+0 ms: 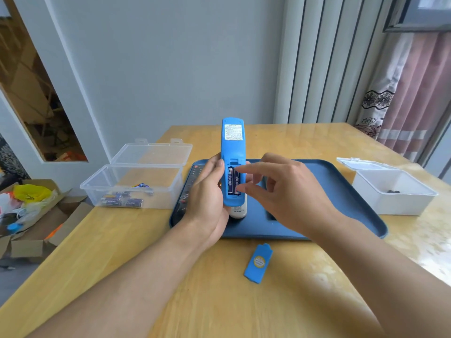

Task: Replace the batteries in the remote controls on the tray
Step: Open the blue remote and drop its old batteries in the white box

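My left hand grips a blue remote upright above the dark blue tray, its back facing me. The battery bay is uncovered and holds two blue batteries. My right hand reaches in from the right; its index fingertip and thumb tip touch the right battery at its two ends. The blue battery cover lies on the table in front of the tray. A white remote lies on the tray under the blue one. A black remote lies at the tray's left side, partly hidden by my left hand.
A clear lidded box with several blue batteries stands left of the tray. A white box with a few small dark items stands at the right. Cardboard boxes with clutter sit off the table's left edge.
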Available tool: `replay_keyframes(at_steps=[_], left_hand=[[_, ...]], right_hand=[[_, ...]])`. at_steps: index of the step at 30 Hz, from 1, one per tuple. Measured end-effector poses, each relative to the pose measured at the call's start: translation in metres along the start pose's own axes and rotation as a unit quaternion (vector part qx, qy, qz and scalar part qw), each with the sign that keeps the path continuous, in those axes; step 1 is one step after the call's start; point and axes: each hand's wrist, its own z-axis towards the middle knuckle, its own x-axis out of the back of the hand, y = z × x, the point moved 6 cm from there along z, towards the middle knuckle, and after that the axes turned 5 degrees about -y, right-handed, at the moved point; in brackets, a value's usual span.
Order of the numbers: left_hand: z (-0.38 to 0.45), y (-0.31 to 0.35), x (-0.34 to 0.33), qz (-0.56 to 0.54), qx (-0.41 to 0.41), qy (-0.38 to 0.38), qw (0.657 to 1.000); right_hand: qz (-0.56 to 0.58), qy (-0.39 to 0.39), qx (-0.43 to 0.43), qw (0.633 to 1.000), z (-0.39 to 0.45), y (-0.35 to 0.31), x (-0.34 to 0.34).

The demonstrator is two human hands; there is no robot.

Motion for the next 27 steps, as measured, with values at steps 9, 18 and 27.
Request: replay_keyframes(at_steps=[9, 18, 27], left_hand=[[0.001, -0.001, -0.002, -0.008, -0.007, -0.031, 0.999], [0.001, -0.003, -0.003, -0.020, -0.016, -0.041, 0.999], [-0.002, -0.005, -0.010, 0.051, -0.029, -0.059, 0.997]], right_hand=[[-0.110, -0.011, 0.036, 0.993, -0.002, -0.007, -0.004], [-0.097, -0.019, 0.027, 0.995, -0.001, -0.014, -0.004], [0.095, 0.000, -0.063, 0.994, 0.004, 0.002, 0.001]])
